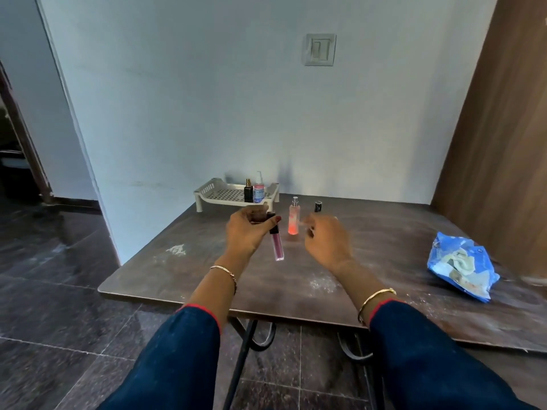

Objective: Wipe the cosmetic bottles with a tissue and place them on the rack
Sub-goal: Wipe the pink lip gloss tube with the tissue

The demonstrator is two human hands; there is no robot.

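Observation:
My left hand [247, 232] grips a pink lip gloss tube [277, 245] by its black cap, and the tube hangs down above the table. My right hand [327, 241] hovers beside it with loosely curled fingers and holds nothing. A pink spray bottle [294, 218] stands on the table between my hands, with a small black bottle [318, 206] behind it. The white rack [219, 194] at the back holds a dark perfume bottle [248, 191] and a clear pump bottle [259, 188]. A blue tissue pack [461, 266] lies at the right.
The brown table [384, 241] is dusty, with a white smear [177, 250] at its left. A wall runs right behind the rack, and a wooden panel [497, 143] stands at the right. A dark tiled floor lies left of and below the table.

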